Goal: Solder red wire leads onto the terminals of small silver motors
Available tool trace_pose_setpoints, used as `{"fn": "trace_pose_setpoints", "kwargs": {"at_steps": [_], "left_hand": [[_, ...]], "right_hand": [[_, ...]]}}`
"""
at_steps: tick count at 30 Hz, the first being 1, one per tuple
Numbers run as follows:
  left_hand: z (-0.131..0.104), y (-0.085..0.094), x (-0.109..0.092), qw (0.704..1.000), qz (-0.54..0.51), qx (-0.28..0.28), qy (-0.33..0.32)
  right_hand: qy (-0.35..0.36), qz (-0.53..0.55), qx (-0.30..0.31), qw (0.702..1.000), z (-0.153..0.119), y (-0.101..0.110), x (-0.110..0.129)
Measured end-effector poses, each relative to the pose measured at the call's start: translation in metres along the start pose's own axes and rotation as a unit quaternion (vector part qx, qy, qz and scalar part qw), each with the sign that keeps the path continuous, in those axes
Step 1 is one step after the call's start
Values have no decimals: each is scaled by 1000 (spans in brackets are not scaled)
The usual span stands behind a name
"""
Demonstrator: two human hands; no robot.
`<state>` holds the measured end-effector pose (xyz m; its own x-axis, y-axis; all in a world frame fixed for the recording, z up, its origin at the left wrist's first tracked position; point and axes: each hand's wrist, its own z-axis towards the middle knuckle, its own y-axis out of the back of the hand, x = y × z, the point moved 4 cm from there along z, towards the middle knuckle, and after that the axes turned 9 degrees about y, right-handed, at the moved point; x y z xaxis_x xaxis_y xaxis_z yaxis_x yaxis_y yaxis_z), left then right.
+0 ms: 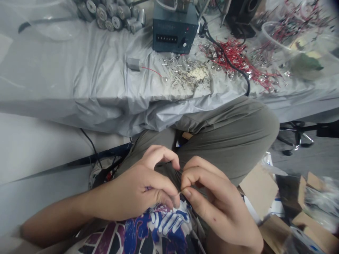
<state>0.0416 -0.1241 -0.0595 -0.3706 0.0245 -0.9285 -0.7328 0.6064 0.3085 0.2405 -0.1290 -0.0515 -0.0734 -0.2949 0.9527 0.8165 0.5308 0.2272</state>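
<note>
Over my lap, my left hand (156,183) and my right hand (212,194) meet fingertip to fingertip. Each has its thumb and forefinger pinched together. Something tiny and pale seems to lie between the fingertips, too small to name. On the table edge beyond lies a small metal cylinder (134,64) with a thin red wire (152,70) running from it to the right. Beside that wire is a scatter of small metal bits and pins (190,76). Neither hand touches the table.
A dark blue box with a dial (172,31) stands on the covered table (106,84). Several metal cylinders (113,16) are heaped at the back left. Red wires (238,56) pile up on the right, crossed by a black cable (235,68). Cardboard boxes (261,190) stand on the floor at right.
</note>
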Motion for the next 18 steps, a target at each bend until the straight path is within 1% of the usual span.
{"fn": "trace_pose_setpoints", "kwargs": {"at_steps": [6,9,13,15,18], "left_hand": [[1,2,-2,1000,-17,8,6],[2,2,-2,1000,-19,20,6],[3,3,1,999,-2,32,18],[3,2,3,999,20,32,28],[2,0,5,999,35,22,19]], "right_hand": [[10,-13,-18,1000,1,-5,5],[10,-17,-20,1000,4,-9,8],[-6,18,-28,999,4,-19,15],[-7,54,-72,996,1,-21,19],[12,89,-171,981,-7,-17,25]]}}
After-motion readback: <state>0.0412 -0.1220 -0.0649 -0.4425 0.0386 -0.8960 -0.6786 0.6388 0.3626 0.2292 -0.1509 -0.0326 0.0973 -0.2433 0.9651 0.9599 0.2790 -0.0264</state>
